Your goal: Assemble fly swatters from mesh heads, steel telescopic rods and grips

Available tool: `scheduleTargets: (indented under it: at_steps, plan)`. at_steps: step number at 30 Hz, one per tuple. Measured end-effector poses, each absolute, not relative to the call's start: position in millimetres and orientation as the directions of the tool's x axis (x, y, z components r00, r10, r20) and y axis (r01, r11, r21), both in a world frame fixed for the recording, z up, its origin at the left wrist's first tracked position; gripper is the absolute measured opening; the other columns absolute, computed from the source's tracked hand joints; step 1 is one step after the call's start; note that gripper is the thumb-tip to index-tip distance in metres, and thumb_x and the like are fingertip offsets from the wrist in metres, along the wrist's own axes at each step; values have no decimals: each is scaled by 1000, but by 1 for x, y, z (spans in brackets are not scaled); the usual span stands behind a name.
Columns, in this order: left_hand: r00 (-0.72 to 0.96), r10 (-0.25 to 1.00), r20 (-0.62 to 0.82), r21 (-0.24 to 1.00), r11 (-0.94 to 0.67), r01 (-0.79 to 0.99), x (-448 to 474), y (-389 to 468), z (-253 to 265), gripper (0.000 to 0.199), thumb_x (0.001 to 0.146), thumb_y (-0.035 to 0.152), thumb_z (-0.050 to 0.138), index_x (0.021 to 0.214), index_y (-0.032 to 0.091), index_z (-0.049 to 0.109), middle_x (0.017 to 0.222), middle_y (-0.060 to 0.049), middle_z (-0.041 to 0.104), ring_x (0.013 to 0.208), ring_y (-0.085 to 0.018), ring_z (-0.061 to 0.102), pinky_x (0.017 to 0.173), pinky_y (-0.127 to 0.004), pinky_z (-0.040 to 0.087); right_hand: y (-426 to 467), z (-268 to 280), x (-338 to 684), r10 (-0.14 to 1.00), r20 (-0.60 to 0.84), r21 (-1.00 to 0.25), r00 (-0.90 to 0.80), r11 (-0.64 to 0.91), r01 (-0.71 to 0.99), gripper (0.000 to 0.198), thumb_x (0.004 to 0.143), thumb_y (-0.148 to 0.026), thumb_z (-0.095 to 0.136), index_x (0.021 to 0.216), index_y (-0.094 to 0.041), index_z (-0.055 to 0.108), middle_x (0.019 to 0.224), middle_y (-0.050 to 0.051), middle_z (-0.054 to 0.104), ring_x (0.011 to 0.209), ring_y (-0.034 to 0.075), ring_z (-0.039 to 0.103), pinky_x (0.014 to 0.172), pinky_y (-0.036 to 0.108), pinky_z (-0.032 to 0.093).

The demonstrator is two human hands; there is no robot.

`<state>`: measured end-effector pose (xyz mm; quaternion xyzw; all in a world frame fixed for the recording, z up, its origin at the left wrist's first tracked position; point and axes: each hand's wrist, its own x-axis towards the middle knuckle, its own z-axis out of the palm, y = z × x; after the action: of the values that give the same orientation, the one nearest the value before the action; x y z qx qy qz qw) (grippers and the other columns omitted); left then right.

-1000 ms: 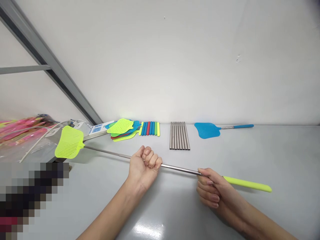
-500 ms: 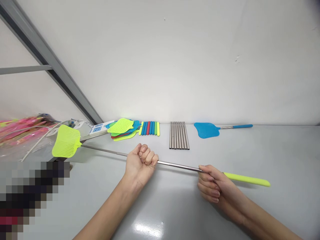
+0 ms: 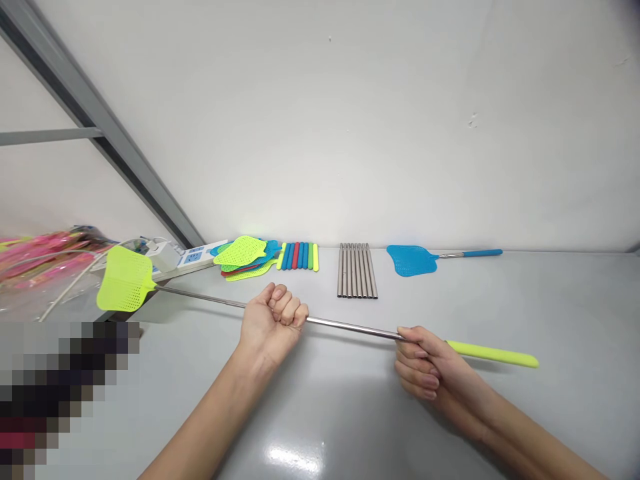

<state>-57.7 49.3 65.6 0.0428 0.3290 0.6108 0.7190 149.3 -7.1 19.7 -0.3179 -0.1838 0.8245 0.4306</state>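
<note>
I hold a yellow-green fly swatter across the grey table [image 3: 550,313]. Its mesh head [image 3: 125,288] is at the far left, its thin steel telescopic rod [image 3: 350,326] runs rightward, and its yellow-green grip [image 3: 493,354] sticks out at the right. My left hand [image 3: 273,320] is a closed fist around the rod near its middle. My right hand [image 3: 425,367] pinches the rod where it joins the grip. The rod is drawn out long.
Along the wall lie a pile of coloured swatter heads [image 3: 245,257], a row of coloured grips [image 3: 299,256], a row of steel rods [image 3: 356,270] and an assembled blue swatter [image 3: 425,259]. A power strip [image 3: 193,257] and bagged pink items [image 3: 45,250] sit left.
My left hand has slid leftward with the rod, and the swatter head has moved further left and slightly up. The right hand has stayed almost in place; the rod looks longer.
</note>
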Motion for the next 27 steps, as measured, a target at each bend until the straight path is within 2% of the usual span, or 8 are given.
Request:
scheduleTargets:
  at_steps: [12,20,27]
  plan:
    - [59,947,-316,488,216,-846,-53,51,54,38,86,18,28,49,15,33,50,6,0,39,-7,6,37,-21,18,-2,18,159,853,-349,-642,-388,-520,-564,37,80,-30,44,48,-19,30,39,-9,15,36,6,15,36,20,18]
    - [97,984,-150,448,155,-880,-49,46,52,32,84,25,32,57,12,45,46,6,16,40,-6,18,41,-20,27,-3,19,162,827,-326,-654,-457,-547,-522,36,82,-35,39,50,-17,36,42,-8,19,39,7,20,42,22,20]
    - [144,980,-136,421,189,-887,-43,47,37,30,83,24,34,62,10,50,47,4,26,43,-6,27,45,-20,31,1,12,165,833,-309,-653,-459,-536,-535,36,82,-35,38,51,-17,40,42,-7,20,38,7,20,42,23,18]
